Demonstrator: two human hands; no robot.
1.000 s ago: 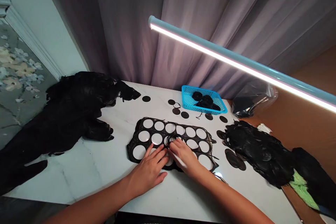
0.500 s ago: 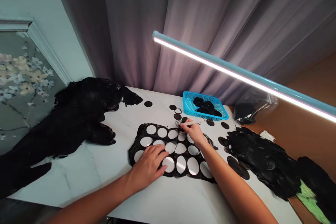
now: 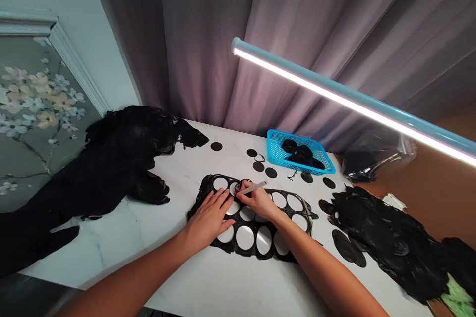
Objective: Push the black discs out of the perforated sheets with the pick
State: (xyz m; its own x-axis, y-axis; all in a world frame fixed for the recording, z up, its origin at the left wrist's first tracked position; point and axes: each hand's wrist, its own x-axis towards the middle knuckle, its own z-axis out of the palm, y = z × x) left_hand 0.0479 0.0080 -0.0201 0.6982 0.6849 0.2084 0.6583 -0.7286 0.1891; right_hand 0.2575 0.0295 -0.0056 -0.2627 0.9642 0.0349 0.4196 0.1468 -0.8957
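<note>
A black sheet [image 3: 255, 234] with rows of round holes lies on the white table, and the white surface shows through the holes. My left hand [image 3: 208, 218] rests flat on its left part, fingers stretched out. My right hand [image 3: 258, 201] is closed around a slim white pen-like tool [image 3: 254, 187], over the sheet's back row. Its working tip is too small to make out. A thin black ring or strip [image 3: 243, 183] loops beside the right fingertips; whether the fingers also grip it I cannot tell.
Loose black discs [image 3: 271, 173] lie behind the sheet. A blue basket [image 3: 273, 156] holds black pieces. Heaps of black material lie at left [image 3: 111, 168] and right [image 3: 386, 237]. A lit tube lamp [image 3: 334, 91] hangs above, and a clear bag [image 3: 383, 156] sits at back right.
My right hand has moved left and slightly toward me with the white tool, closer to my left hand. My left hand has shifted slightly on the sheet. The view has turned slightly left.
</note>
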